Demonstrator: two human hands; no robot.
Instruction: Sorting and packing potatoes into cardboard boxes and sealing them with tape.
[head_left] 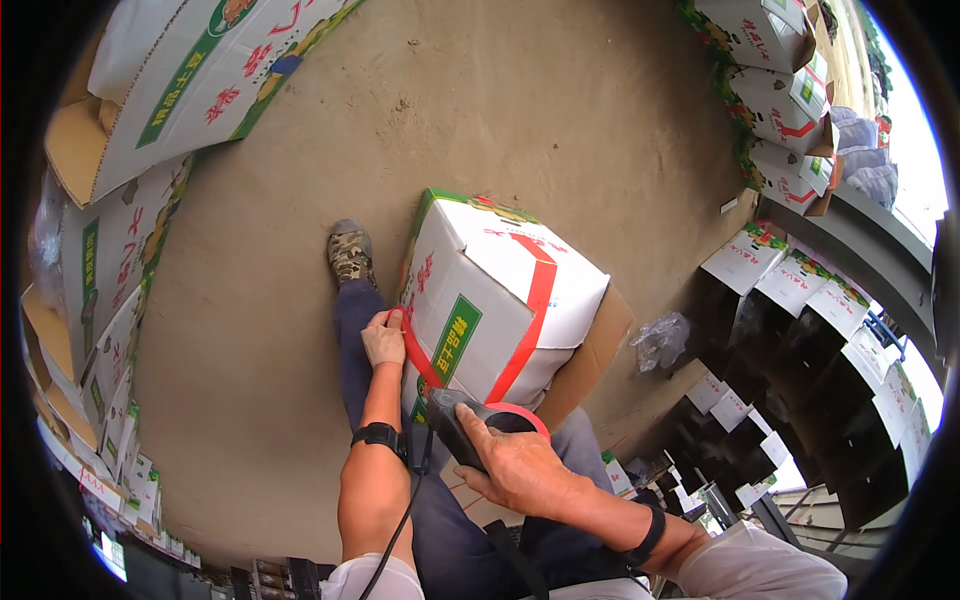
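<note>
A white carton (490,258) with green and red printing stands between my legs, a brown cardboard flap (592,360) sticking out at its right. Red tape (525,338) runs over it. My left hand (385,340) is at the carton's left side, fingers closed on a red strip of tape against it. My right hand (505,455) grips a black tape dispenser (450,420) with a red roll, at the carton's lower edge.
Rows of printed cartons line the left side (130,260) and upper right (760,100). At the right, more cartons (805,290) sit along a dark curved structure. A crumpled plastic bag (660,340) lies on the dirty floor (250,300), right of my carton.
</note>
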